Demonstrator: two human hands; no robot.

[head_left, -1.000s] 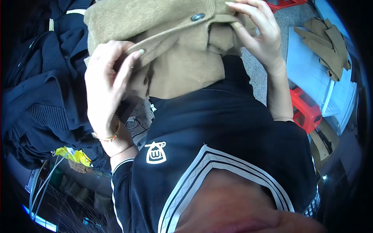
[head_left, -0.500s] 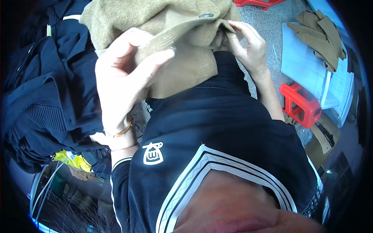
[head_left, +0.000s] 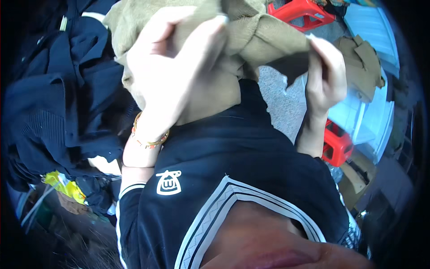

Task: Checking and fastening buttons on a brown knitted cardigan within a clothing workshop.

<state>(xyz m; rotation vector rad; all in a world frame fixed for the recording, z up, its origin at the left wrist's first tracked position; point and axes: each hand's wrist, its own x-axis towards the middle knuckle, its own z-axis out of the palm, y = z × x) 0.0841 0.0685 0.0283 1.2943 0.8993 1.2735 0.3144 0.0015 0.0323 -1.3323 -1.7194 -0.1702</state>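
Observation:
A tan knit cardigan (head_left: 212, 101) lies across my lap, its upper part bunched and lifted between my two hands. My left hand (head_left: 156, 71) pinches a fold of it between thumb and fingers, partly smeared by motion. At the right, my right hand (head_left: 329, 74) is closed on an edge of the cloth, drawing a strip of it out sideways. The cloth between the hands is stretched and folded, with a dark shaded underside below the strip. Its far end runs out of the picture at the top.
A heap of dark navy knit garments (head_left: 67, 116) lies on my left. To the right stand red plastic stools (head_left: 336, 145) and light blue plastic containers (head_left: 376, 36), with another brown garment (head_left: 360, 67) on top. A yellow item (head_left: 67, 188) is at lower left.
My right hand has moved right, pulling the cardigan's edge outward. My left hand has shifted slightly up and right, still pinching the cloth. The button and ribbed band no longer show clearly.

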